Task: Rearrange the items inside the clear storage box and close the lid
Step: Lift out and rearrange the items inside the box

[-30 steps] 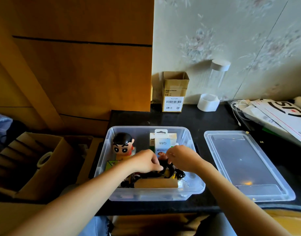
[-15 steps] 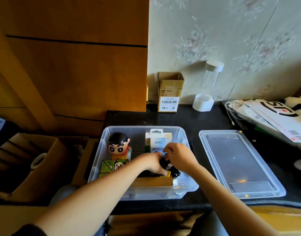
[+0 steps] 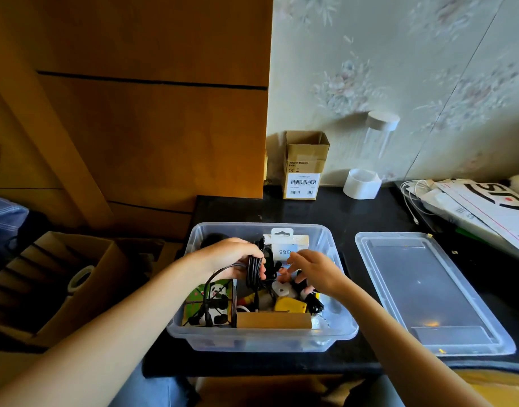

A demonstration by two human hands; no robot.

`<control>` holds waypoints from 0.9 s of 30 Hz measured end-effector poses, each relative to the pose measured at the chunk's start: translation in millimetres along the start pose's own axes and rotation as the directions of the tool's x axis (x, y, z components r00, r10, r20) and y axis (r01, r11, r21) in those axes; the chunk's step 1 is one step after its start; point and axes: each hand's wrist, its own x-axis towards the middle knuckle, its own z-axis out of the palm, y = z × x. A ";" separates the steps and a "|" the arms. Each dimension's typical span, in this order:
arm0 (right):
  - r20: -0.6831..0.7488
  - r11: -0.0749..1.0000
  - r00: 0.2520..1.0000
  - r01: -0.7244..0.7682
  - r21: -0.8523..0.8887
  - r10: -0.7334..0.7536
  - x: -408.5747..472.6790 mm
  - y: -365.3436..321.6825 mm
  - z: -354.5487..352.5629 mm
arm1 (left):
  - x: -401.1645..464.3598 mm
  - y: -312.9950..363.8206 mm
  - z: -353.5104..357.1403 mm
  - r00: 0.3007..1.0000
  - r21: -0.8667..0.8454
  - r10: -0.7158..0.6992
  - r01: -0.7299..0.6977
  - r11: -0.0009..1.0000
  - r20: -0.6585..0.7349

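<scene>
Standing on the black table (image 3: 334, 210), the clear storage box (image 3: 339, 330) is open; its lid (image 3: 428, 292) lies flat on the table just to the right of it, apart from the box. Both forearms reach into the box from the near side. Inside, at the near left corner, sits a green panda-printed cube (image 3: 211, 301), with a brown cardboard piece (image 3: 273, 320) along the near wall beside it. A white carded package (image 3: 286, 245) stands upright against the far wall. A yellow item (image 3: 289, 305) and a small white item (image 3: 281, 289) lie in the middle among loose black cords.

The left hand (image 3: 229, 257) has its fingers curled round a bundled black cable (image 3: 254, 273), holding it raised above the contents; one loop of the cable trails down over the cube. The right hand (image 3: 314, 271) hovers just beside the bundle, fingers loosely spread and holding nothing, the fingertips pointing toward the cable.

At the back of the table an open cardboard carton (image 3: 303, 168) with a barcode label stands near the wall, with a white cylindrical holder (image 3: 362, 183) to its right. Printed mailers (image 3: 481, 207) and a white cord (image 3: 411, 192) lie at the far right.
</scene>
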 end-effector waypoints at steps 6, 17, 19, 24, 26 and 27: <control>0.132 0.991 0.991 0.018 0.132 -0.035 -7.7 -6.3 15.7 | -8.3 -8.6 -9.9 0.989 -0.226 0.130 -0.110 0.968 0.075; -0.193 0.941 0.969 0.206 0.268 -0.157 -1.8 -34.6 11.0 | -23.8 21.8 8.0 0.988 -0.076 0.136 -0.141 0.987 -0.068; -0.209 0.943 0.968 0.196 0.269 -0.141 -2.3 -34.2 11.2 | -27.7 26.1 13.7 0.959 0.120 0.153 -0.127 0.985 -0.239; -0.264 0.913 0.963 0.149 0.379 -0.047 -5.2 -34.2 5.0 | -34.6 23.9 12.6 0.932 0.061 0.141 -0.128 0.990 -0.334; -0.198 0.911 0.977 0.149 0.384 -0.077 -9.9 -33.6 -1.3 | -38.6 25.6 4.9 0.931 -0.114 0.124 -0.172 0.978 -0.343; -0.155 0.912 0.983 0.152 0.380 -0.099 -12.2 -33.6 -2.7 | -40.0 27.3 1.5 0.934 -0.207 0.122 -0.199 0.958 -0.335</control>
